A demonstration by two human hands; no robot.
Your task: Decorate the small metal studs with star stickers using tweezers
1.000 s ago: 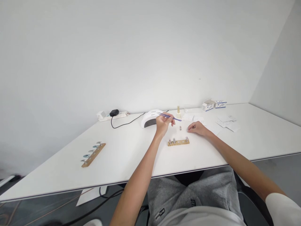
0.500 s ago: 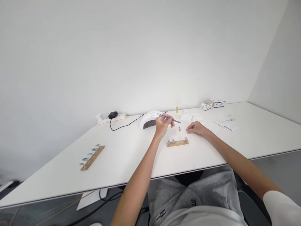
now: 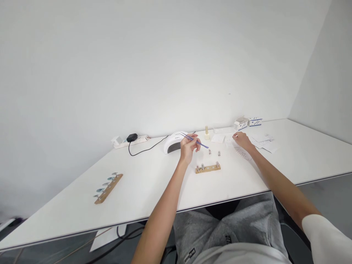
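Note:
My left hand (image 3: 188,148) is closed around purple tweezers (image 3: 202,145), one end pointing back left and the other out to the right over the table. My right hand (image 3: 242,140) is at the back right, fingers drawn together above printed white sheets (image 3: 229,140); whether it pinches one is hidden. Between my hands two small clear nail tips on stands, a left one (image 3: 209,151) and a right one (image 3: 219,153), stand on the table. Nearer to me lies a wooden holder (image 3: 208,169) bearing several small stands, some with clear tips.
At left lies another wooden strip (image 3: 110,189) with blue and clear nail tips. Behind my left hand is a white nail lamp (image 3: 173,141). A pale polish bottle (image 3: 207,135), small boxes (image 3: 241,123), loose cards (image 3: 264,141) and a power strip (image 3: 137,140) line the back.
My right hand has let go of the right-hand nail tip stand and moved back and right to the sheets. My left hand keeps the tweezers nearly in place.

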